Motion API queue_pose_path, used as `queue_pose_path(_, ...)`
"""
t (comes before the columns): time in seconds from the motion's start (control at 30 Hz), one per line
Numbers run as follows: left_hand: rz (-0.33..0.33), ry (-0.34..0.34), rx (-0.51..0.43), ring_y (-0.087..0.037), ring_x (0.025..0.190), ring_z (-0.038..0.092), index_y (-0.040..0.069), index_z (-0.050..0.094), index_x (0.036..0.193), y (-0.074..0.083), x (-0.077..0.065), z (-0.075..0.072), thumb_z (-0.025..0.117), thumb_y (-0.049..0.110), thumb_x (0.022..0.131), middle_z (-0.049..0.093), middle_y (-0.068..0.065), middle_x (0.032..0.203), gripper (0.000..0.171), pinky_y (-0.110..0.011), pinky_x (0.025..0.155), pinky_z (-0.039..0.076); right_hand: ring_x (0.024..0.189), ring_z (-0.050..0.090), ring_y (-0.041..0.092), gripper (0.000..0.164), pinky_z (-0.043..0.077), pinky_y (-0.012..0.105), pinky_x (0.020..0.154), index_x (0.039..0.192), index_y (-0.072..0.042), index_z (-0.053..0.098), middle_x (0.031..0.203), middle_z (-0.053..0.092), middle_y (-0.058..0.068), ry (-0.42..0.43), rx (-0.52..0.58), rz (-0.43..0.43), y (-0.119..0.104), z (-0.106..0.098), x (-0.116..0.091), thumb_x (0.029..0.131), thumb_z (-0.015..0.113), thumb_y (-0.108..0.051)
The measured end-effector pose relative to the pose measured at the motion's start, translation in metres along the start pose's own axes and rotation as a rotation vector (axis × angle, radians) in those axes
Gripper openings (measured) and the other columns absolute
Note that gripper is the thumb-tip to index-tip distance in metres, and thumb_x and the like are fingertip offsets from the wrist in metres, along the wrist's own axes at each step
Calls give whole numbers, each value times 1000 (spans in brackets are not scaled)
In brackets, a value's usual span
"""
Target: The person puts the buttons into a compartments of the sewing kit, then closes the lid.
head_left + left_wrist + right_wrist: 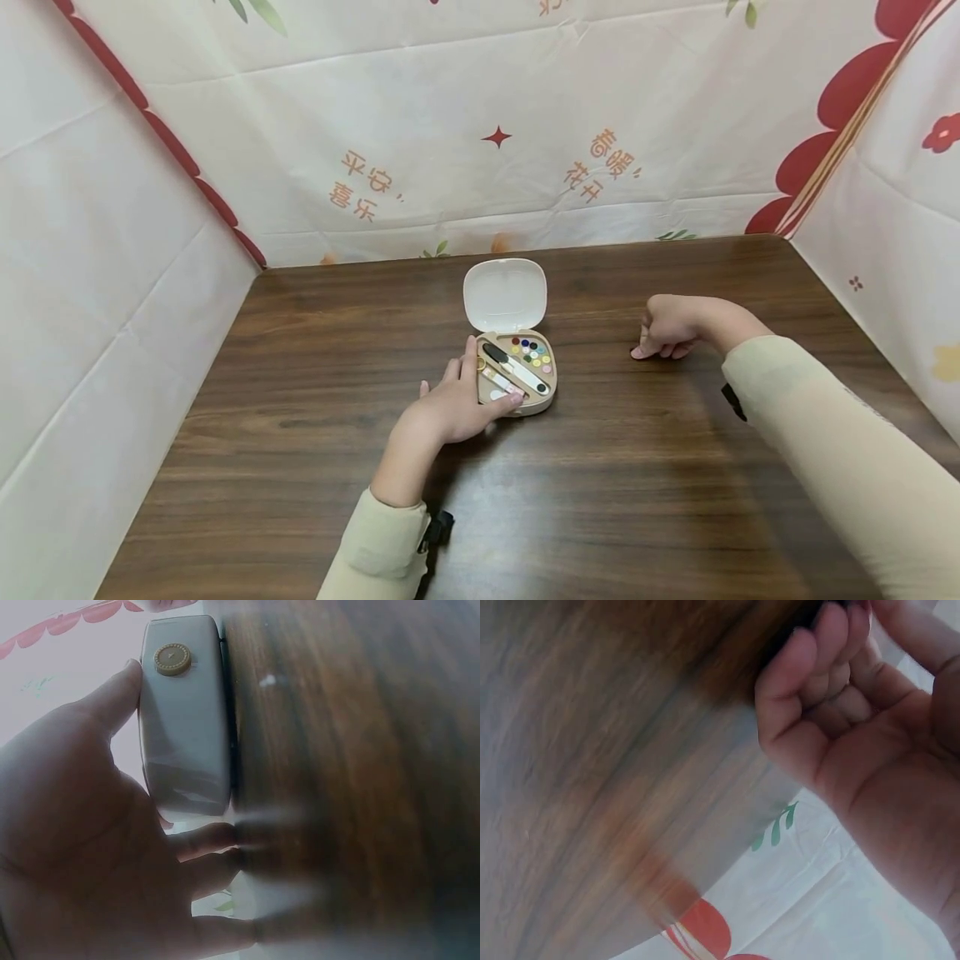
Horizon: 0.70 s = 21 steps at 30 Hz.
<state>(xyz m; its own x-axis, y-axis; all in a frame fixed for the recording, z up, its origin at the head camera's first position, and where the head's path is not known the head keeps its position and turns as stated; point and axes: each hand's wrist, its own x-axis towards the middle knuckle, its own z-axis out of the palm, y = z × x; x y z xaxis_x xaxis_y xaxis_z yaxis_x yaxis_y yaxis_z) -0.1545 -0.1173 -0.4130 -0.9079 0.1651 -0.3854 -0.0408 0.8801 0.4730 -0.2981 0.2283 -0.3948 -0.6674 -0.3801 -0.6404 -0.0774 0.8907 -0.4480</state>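
Observation:
A small sewing kit [555, 392] stands on the table with its white lid [505, 295] raised at the back. Its beige tray holds several coloured buttons [532, 350], a slim white tool with a black end [517, 369] lying diagonally, and beside that a narrow piece with a yellow ring. My left hand [457, 407] rests at the kit's near left corner, index finger straight along the left side, thumb on the front rim. A round gold clasp [172, 659] shows on the front wall. Farther right, my right hand [671, 325] has curled fingers, fingertips down at the table; no object shows in them.
The brown wooden table [315, 467] extends around the kit. A white printed cloth [465, 108] with red scalloped trim hangs behind and at both sides. Black straps [437, 531] sit at the wrists.

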Motion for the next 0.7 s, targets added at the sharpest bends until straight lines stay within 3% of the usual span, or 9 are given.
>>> queue_pose_path(0.13, 1, -1, 2, -39, 156, 43, 16, -9, 172, 0, 0, -1, 56, 75, 98, 27, -20, 174, 115, -71, 130, 17, 59, 47, 11, 39, 46, 27, 59, 70, -18, 53, 64, 47, -6, 23, -16, -6, -1, 3, 0, 102, 73, -26)
queue_pose_path(0.33, 2, 3, 6, -39, 156, 42, 16, -9, 172, -1, 1, 0, 56, 75, 98, 27, -20, 174, 115, -71, 130, 16, 64, 48, 12, 27, 46, 29, 61, 81, -11, 63, 70, 52, -4, 1, 40, -22, 2, 3, -3, 102, 73, -25)
queue_pose_path(0.5, -1, 5, -4, -39, 156, 43, 16, -9, 172, -1, 0, 0, 56, 75, 98, 27, -20, 174, 115, -71, 130, 16, 57, 43, 11, 41, 42, 27, 57, 70, -18, 51, 62, 43, -6, 11, 50, -11, 3, 4, -1, 101, 74, -30)
queue_pose_path(0.7, -4, 3, -1, -37, 157, 41, 16, -8, 172, -2, 2, 1, 55, 75, 98, 27, -19, 174, 114, -70, 130, 16, 60, 48, 13, 31, 45, 28, 58, 75, -13, 59, 67, 50, -3, 50, 46, -21, 3, 6, -1, 101, 74, -23)
